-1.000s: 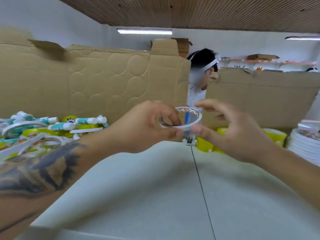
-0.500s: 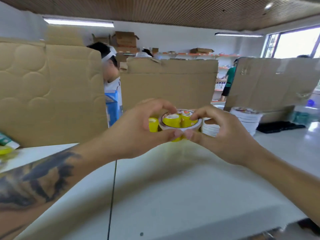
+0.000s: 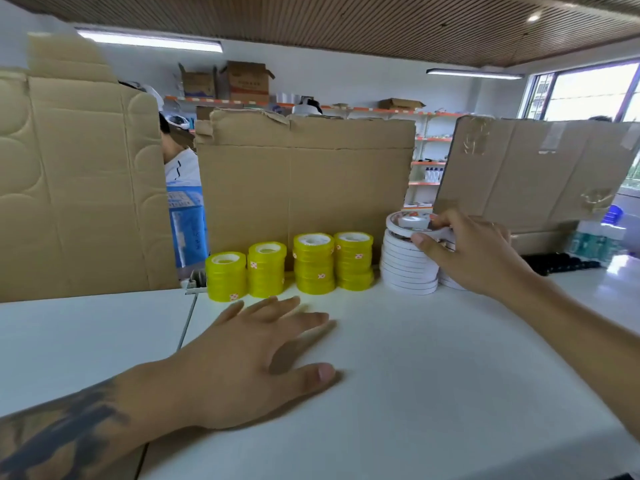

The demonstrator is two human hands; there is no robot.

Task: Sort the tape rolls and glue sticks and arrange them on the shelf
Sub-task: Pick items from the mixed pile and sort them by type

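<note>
Tape roll (image 3: 412,224) — thin, white, with a printed core label — sits at the top of the white stack (image 3: 408,268) at the far right of the tabletop (image 3: 433,375), just in front of the cardboard panel (image 3: 304,188). Your right hand (image 3: 474,251) is clamped on it: thumb at the near rim, fingers curled over the far rim. Whether it already rests on the stack or hangs just above, I cannot tell. Your left hand (image 3: 256,358) lies flat on the tabletop with fingers spread, holding nothing, well apart from the right.

Handling, as judged: the roll looks light and stiff, a narrow ring on a hard core. It should not crush, but a stack of thin rings is easy to nudge sideways, so you would do well to hold by opposite rims, as you are, and lower it square. The smooth edges may slip under a loose pinch.

Count:
- yellow tape stacks (image 3: 289,266) — four, in a row left of the white stack, touching or nearly so; the two on the right stand taller
- white stack — about nine rolls visible under the one held; a second white pile behind your right hand is mostly hidden, not countable
- glue sticks — none in view
</note>
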